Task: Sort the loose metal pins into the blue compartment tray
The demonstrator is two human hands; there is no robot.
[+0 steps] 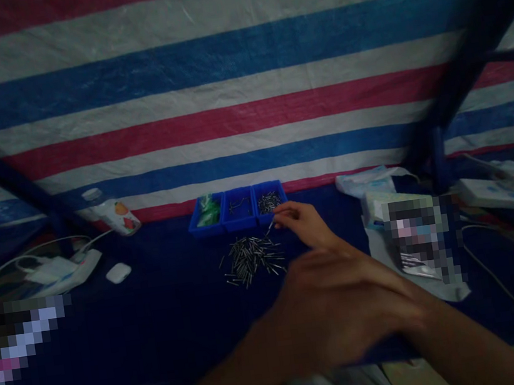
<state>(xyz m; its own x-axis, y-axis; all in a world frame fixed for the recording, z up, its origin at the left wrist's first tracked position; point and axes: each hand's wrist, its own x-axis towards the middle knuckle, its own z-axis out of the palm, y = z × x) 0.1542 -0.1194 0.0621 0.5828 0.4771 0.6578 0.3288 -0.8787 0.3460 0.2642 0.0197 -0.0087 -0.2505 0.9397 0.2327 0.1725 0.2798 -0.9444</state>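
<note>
My right hand (305,221) is closed in a pinch on a thin metal pin (269,229), just in front of the right compartment of the blue bins. A loose pile of similar metal pins (251,257) lies on the table below it. My left hand (342,301) is in the foreground across my right forearm, smeared by motion; its fingers point right, and how closed they are is unclear. Three joined blue bins (241,225) stand behind the pile. The left one holds a green plastic packet (207,210), the middle one a few thin pieces, the right one many small metal parts (268,202).
On the left are a bottle (115,214), a small white case (118,272) and a power strip (73,276) with cables. To the right lie a face mask (369,181), a partly pixelated packet (418,247) and another power strip (508,194). A striped sheet (228,114) hangs behind.
</note>
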